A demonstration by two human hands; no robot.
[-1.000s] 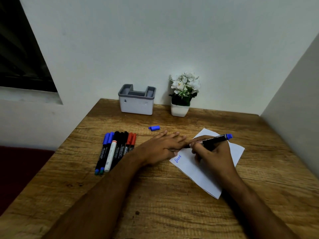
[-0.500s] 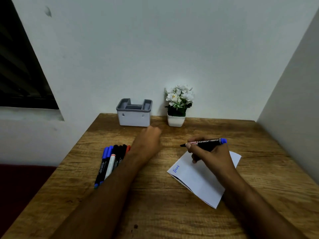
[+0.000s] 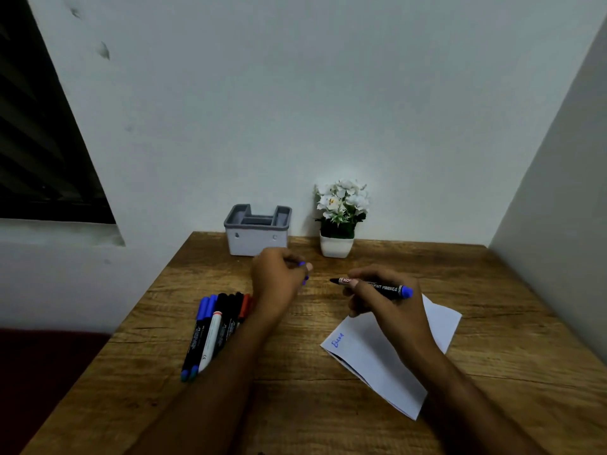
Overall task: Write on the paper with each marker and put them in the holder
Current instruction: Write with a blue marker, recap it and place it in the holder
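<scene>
Your right hand (image 3: 382,298) grips the uncapped marker (image 3: 371,285), its long axis level and its tip pointing to nine o'clock, straight at your left hand (image 3: 279,277). That hand is curled shut around the blue cap (image 3: 302,264), just beside the tip. The holder (image 3: 258,231) waits at twelve o'clock; the paper (image 3: 377,356) lies at five.

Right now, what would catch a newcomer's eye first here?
The two hands at mid-table: the right hand holds an uncapped black marker above the paper, and the left hand pinches the blue cap. A row of markers lies at left, and the grey holder stands at the back.
</scene>
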